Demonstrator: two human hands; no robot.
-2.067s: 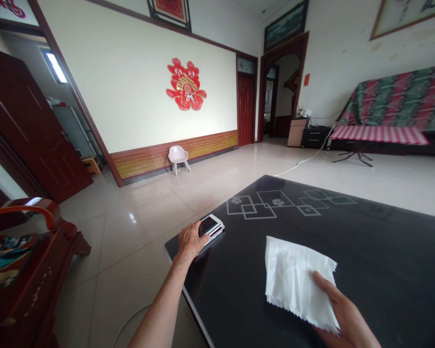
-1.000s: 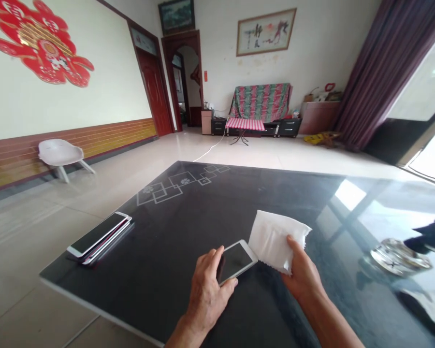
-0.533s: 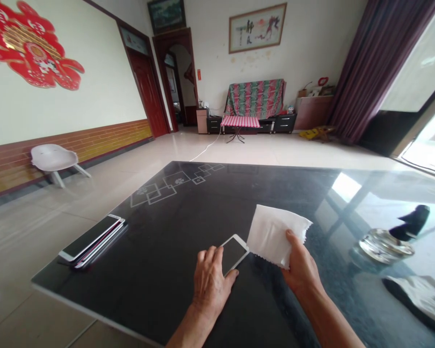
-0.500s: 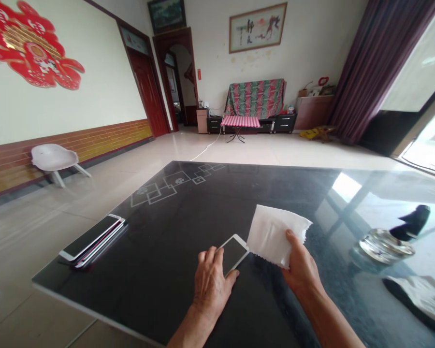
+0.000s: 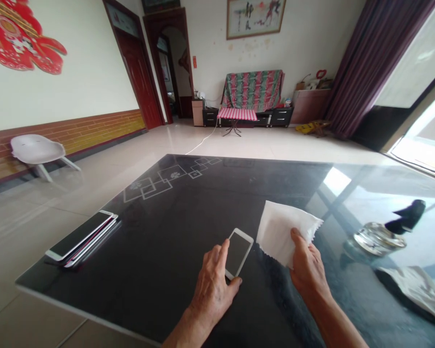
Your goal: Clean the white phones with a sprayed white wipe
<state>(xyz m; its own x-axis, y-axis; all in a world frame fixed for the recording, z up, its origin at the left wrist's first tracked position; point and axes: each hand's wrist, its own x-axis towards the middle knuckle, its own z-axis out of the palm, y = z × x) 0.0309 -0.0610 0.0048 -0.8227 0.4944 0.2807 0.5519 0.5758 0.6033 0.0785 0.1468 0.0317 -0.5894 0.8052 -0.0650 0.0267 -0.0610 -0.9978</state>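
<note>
My left hand (image 5: 213, 276) grips a white-framed smartphone (image 5: 239, 250) by its left side and lower end, fingers along one edge and the thumb at the bottom corner. The phone's dark screen faces up; whether it touches the table cannot be made out. To its right, my right hand (image 5: 309, 268) pinches a white cloth (image 5: 280, 228) with zigzag-cut edges, thumb on top and fingers underneath. A gap separates cloth and phone. Both hands are over the glossy black table (image 5: 155, 241).
A stack of smartphones (image 5: 80, 237) lies near the table's left edge. On the right stand a clear spray bottle (image 5: 375, 239) with a black nozzle and, nearer, a crumpled pale cloth (image 5: 415, 290). A plastic chair (image 5: 38, 150) is on the floor at left.
The phone has turned more upright in view, and more of it shows past my left fingers. My right hand and its cloth have shifted right, away from the phone. The camera view has shifted slightly.
</note>
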